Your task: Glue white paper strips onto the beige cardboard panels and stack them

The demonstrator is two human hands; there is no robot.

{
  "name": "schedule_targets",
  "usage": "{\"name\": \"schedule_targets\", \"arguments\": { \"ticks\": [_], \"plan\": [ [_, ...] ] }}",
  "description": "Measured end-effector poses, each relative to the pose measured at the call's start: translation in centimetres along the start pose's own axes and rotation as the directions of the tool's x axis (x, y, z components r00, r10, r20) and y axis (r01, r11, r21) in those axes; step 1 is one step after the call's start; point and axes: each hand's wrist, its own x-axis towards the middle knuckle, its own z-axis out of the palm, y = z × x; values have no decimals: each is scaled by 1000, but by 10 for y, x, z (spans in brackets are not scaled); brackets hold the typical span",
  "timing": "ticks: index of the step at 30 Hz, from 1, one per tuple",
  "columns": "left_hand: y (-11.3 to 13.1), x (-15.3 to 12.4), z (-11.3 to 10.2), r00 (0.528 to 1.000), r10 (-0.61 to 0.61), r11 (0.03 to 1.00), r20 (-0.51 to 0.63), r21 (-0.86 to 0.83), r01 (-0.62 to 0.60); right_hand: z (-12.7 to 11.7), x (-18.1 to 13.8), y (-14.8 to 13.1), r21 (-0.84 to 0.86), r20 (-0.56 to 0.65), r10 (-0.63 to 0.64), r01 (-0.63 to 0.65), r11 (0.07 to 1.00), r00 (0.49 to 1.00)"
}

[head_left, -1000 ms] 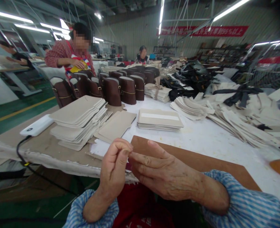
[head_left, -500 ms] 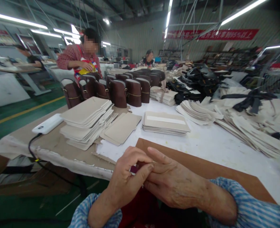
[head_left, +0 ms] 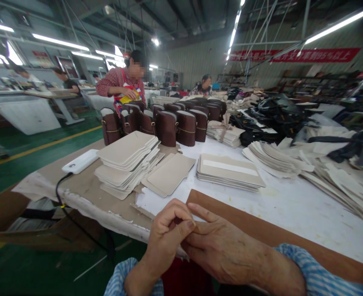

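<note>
Low in front of me, at the table's near edge, my two hands meet. My left hand (head_left: 166, 240) is closed, its thumb and curled forefinger pinching the fingers of my right hand. Nothing else shows in that pinch. My right hand (head_left: 223, 243) has its fingers stretched out, one raised apart, with some tips hidden behind the left hand. Just beyond the hands lies a flat brown sheet (head_left: 261, 230) along the table edge. Past it are two loose beige panels (head_left: 171, 174) and a neat stack of beige panels with a white strip on top (head_left: 230, 174).
A taller beige panel stack (head_left: 127, 152) and a white power bank (head_left: 80, 161) with black cable are at left. Several dark brown bags (head_left: 166, 129) stand behind. A co-worker (head_left: 121, 84) is beyond them. Curved beige pieces (head_left: 270, 160) and black material (head_left: 274, 113) lie at right.
My view has turned left, so the table and bags sit further right and slightly lower in the picture. My hands stay joined in nearly the same pose.
</note>
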Motion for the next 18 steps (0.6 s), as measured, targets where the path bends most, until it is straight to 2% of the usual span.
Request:
{"name": "schedule_targets", "arguments": {
  "ticks": [2, 4, 7, 9, 11, 13, 15, 18],
  "plan": [
    [1, -2, -1, 987, 153, 981, -54, 127, -146, 2, 6, 1, 115, 13, 21, -22, 993, 1000],
    [2, -4, -3, 958, 284, 927, -46, 268, -262, 5, 11, 6, 204, 8, 27, -28, 979, 1000],
    [1, -7, -6, 941, 337, 882, -10, 354, -312, 11, 16, 23, 256, -45, 95, -81, 963, 994],
    [-3, -7, -8, 951, 299, 909, -79, 327, -258, 16, 18, 44, 209, -59, 250, -232, 950, 967],
    [-9, -5, -12, 945, 236, 945, -226, 279, -170, 22, 21, 68, 69, -41, 437, -434, 898, 898],
    [-17, -1, -16, 919, 176, 953, -353, 297, -68, 29, 26, 93, -121, -13, 560, -557, 821, 828],
    [-27, 3, -22, 904, 128, 917, -408, 395, 49, 38, 33, 113, -252, 16, 600, -577, 777, 800],
    [-47, 7, -30, 927, 31, 819, -373, 541, 190, 50, 44, 133, -304, 54, 592, -552, 777, 804]
  ]
}}
